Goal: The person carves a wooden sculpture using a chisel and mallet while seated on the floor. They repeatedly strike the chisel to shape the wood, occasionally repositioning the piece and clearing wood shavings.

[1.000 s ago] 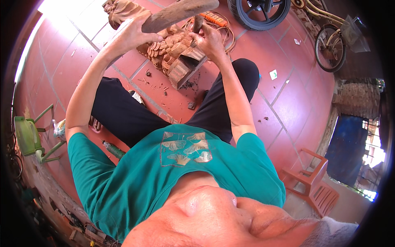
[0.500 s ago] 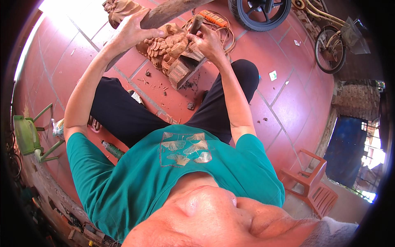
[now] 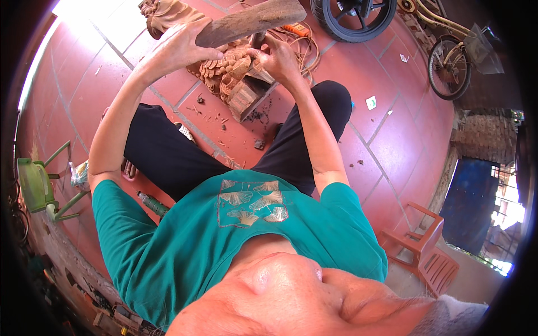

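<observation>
My left hand (image 3: 180, 49) is closed round a long, rounded wooden mallet (image 3: 252, 22), which slants up to the right. The mallet's underside is at the top of a dark chisel handle (image 3: 257, 40), touching or very close to it. That chisel stands nearly upright in my right hand (image 3: 278, 59), fingers wrapped round it; its blade is hidden. Below both hands a carved wooden sculpture (image 3: 221, 70), with scale-like relief and a blocky base, lies tilted on the floor between my legs.
Behind the sculpture are another carved wooden piece (image 3: 171, 15), an orange power strip (image 3: 300, 29) and its coiled cord. Wood chips (image 3: 259, 144) litter the red tiles (image 3: 392, 134). A green power tool (image 3: 152, 204) lies by my left hip. A wheel (image 3: 354, 19) stands at the far right.
The mallet has swung, its far end now pointing right, over the chisel's top. My left hand has shifted slightly right. The chisel and my right hand have dipped or tilted slightly left.
</observation>
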Available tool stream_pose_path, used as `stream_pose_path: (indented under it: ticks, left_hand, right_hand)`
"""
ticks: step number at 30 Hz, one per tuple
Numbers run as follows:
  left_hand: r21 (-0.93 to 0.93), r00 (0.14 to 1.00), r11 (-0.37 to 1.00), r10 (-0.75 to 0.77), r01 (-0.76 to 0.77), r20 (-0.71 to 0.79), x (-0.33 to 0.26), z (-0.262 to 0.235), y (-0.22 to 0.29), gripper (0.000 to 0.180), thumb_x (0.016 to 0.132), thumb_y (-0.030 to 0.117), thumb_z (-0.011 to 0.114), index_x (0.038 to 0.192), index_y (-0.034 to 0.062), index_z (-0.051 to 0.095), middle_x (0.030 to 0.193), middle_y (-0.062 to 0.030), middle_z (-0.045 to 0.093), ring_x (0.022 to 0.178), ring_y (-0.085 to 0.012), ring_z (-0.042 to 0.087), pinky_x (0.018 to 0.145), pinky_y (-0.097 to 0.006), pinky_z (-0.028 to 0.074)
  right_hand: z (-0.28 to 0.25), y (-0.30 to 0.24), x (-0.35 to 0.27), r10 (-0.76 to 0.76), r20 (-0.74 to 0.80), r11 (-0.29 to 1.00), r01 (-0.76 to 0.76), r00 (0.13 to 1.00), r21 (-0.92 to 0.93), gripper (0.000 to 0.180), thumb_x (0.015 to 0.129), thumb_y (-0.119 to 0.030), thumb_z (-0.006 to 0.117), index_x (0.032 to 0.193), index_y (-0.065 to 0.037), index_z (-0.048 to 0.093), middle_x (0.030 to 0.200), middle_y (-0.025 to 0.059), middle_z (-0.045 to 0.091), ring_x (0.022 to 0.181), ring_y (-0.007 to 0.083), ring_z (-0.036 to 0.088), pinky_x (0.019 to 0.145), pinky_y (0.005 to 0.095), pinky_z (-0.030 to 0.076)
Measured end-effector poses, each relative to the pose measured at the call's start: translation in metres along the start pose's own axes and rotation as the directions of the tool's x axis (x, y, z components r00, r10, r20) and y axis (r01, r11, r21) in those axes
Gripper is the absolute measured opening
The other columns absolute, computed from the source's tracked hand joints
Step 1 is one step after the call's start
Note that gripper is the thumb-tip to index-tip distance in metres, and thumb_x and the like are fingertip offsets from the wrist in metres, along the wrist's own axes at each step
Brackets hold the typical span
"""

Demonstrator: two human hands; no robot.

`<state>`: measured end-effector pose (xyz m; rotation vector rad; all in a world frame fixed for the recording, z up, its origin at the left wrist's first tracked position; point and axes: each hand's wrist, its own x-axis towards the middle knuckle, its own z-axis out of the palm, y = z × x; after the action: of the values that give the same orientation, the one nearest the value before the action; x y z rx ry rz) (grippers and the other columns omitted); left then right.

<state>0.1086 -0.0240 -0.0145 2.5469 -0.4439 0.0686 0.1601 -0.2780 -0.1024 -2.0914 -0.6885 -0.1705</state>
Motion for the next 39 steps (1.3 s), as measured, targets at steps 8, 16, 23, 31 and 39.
stream_pose_path:
  ticks: [8,16,23,31,39]
  left_hand:
    - [-0.373,0.997,0.927,-0.002,-0.028,-0.082,0.003,-0.014,0.014,0.071,0.077,0.040,0.081,0.132,0.0020,0.056,0.107,-0.0154,0.066,0.102,-0.0211,0.062,0.093,-0.035,0.046]
    - [-0.100,0.999,0.994,-0.032,0.035,0.033,0.001,0.001,-0.004,0.081,0.078,0.040,0.082,0.140,0.0008,0.048,0.128,-0.0179,0.059,0.122,-0.0231,0.053,0.105,-0.038,0.038]
    - [-0.144,0.969,0.976,0.130,-0.162,-0.208,-0.003,0.011,-0.013,0.063,0.079,0.041,0.079,0.127,0.0036,0.060,0.110,-0.0125,0.066,0.104,-0.0192,0.060,0.091,-0.036,0.046]
    - [-0.166,0.985,0.978,0.101,-0.125,-0.142,0.001,0.012,-0.016,0.063,0.079,0.042,0.079,0.125,0.0038,0.061,0.105,-0.0115,0.067,0.099,-0.0196,0.063,0.088,-0.037,0.047]
    - [-0.158,0.988,0.981,0.091,-0.110,-0.128,0.003,0.012,-0.023,0.065,0.078,0.043,0.081,0.126,0.0045,0.061,0.103,-0.0103,0.068,0.096,-0.0183,0.063,0.086,-0.037,0.049]
  right_hand:
    - [0.000,-0.009,-0.001,0.024,0.025,0.999,-0.025,0.999,0.031,0.028,0.086,-0.025,0.076,0.106,-0.008,0.067,0.084,0.0070,0.070,0.071,0.0193,0.062,0.068,0.0348,0.049]
    - [-0.008,-0.007,-0.001,0.011,-0.019,0.993,-0.013,1.000,-0.114,0.027,0.086,-0.022,0.076,0.106,-0.007,0.067,0.083,0.0086,0.071,0.074,0.0213,0.067,0.069,0.0360,0.050]
    - [-0.007,0.000,0.000,0.057,-0.044,0.997,-0.059,0.997,-0.045,0.024,0.085,-0.020,0.076,0.104,-0.007,0.068,0.084,0.0085,0.071,0.076,0.0225,0.066,0.073,0.0357,0.050]
    - [-0.009,-0.008,-0.002,0.031,-0.071,1.000,-0.030,0.997,0.007,0.026,0.083,-0.023,0.078,0.094,-0.003,0.066,0.079,0.0133,0.068,0.073,0.0305,0.065,0.067,0.0411,0.049]
    - [-0.023,-0.012,-0.002,0.148,-0.022,0.989,-0.147,0.989,0.019,0.025,0.087,-0.022,0.076,0.106,-0.007,0.069,0.087,0.0075,0.071,0.079,0.0172,0.064,0.072,0.0351,0.050]
